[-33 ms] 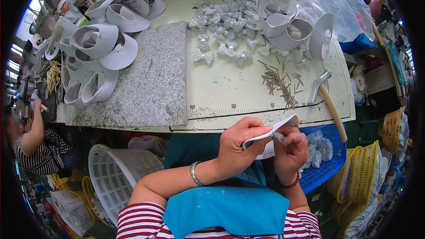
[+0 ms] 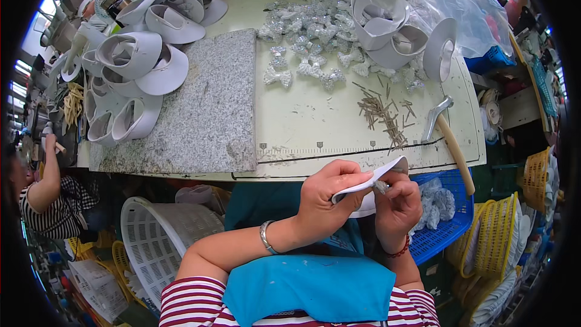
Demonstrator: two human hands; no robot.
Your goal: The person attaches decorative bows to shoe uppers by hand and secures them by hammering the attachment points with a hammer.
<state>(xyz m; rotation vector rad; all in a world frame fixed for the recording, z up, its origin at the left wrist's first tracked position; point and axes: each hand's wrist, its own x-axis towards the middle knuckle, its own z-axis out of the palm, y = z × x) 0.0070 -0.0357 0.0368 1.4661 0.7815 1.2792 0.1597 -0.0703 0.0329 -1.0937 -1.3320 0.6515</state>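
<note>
The left hand pinches a white strap at six o'clock, below the table edge. The right hand, curled closed, presses a small shiny piece against it; the fingers hide most of that piece.

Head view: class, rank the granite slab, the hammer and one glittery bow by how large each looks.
1. Granite slab, by far the largest.
2. Hammer, long but thin.
3. Glittery bow, smallest.
All three lie on the table at similar distances.
</note>
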